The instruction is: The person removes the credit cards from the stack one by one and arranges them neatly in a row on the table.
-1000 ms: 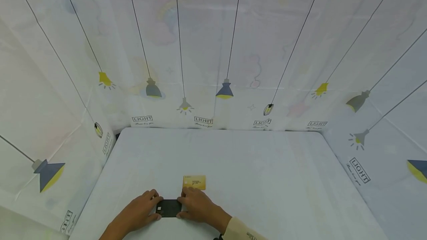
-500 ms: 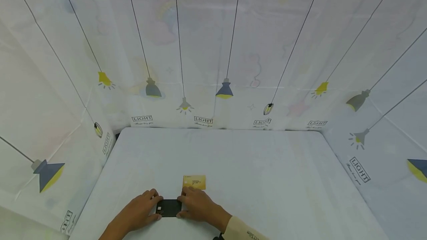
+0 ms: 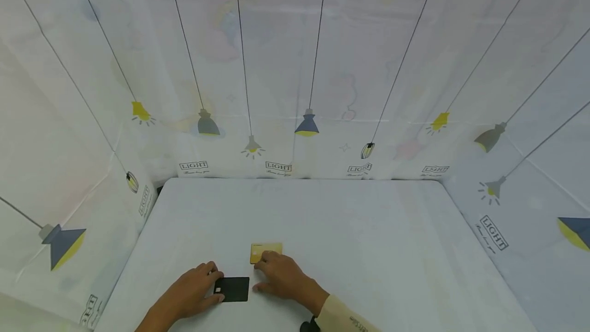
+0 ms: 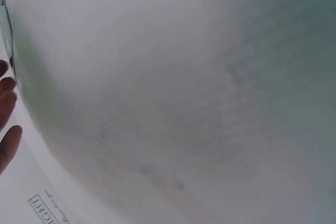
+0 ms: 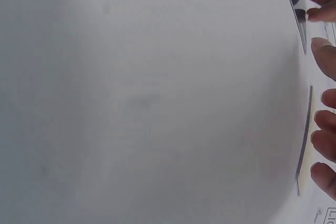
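Observation:
A black card [image 3: 234, 289] with a small chip lies flat on the white table. My left hand [image 3: 191, 288] holds it at its left end, thumb at the near corner and index finger at the far corner. A gold card [image 3: 273, 246] lies beyond it, slightly to the right. Its lower part is covered by the fingers of my right hand [image 3: 286, 275]. That hand is off the black card, its thumb apart from the fingers and pointing at the black card's right edge. The right wrist view shows the gold card's edge [image 5: 304, 145] beside my right fingertips.
The white-covered table [image 3: 369, 250] reaches back to a white curtain [image 3: 295, 65] printed with hanging lamps, which also closes off both sides. A small dark object [image 3: 310, 326] is under my right sleeve [image 3: 345, 316].
My right hand has let go of the black card's right end and moved slightly right, its fingers now overlapping the gold card. My left hand stays on the black card. The head view has shifted slightly.

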{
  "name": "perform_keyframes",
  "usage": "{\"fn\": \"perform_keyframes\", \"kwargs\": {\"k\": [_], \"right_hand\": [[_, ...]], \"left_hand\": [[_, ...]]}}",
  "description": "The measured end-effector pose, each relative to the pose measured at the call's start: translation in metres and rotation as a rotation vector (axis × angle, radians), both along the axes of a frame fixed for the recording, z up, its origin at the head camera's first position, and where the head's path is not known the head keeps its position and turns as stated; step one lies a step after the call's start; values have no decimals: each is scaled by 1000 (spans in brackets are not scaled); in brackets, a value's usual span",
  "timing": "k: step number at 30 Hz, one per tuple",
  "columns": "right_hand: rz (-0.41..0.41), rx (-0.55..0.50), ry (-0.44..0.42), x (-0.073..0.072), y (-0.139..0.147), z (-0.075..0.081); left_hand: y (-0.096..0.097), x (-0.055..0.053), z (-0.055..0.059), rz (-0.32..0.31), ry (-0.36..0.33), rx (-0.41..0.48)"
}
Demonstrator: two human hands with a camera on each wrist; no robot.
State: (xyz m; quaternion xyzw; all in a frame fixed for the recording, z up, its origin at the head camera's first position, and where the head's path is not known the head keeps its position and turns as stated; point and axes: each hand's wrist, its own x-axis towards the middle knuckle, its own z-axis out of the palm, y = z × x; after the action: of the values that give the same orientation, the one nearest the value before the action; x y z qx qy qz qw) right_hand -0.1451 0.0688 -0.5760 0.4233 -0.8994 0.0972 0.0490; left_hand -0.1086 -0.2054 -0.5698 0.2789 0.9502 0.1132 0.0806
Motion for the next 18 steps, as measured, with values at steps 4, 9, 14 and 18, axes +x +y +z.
{"fn": "perform_keyframes", "kwargs": {"k": [4, 9, 14, 18], "right_hand": [[-32, -10, -14, -4, 8, 3], [-65, -20, -42, -9, 17, 5], [-78, -14, -44, -14, 24, 5], [-76, -20, -30, -16, 26, 5]], "left_hand": [[1, -3, -1, -9, -2, -3], [4, -9, -4, -24, 32, -8], [8, -13, -2, -51, 60, 6], [10, -16, 1, -62, 75, 2]]}}
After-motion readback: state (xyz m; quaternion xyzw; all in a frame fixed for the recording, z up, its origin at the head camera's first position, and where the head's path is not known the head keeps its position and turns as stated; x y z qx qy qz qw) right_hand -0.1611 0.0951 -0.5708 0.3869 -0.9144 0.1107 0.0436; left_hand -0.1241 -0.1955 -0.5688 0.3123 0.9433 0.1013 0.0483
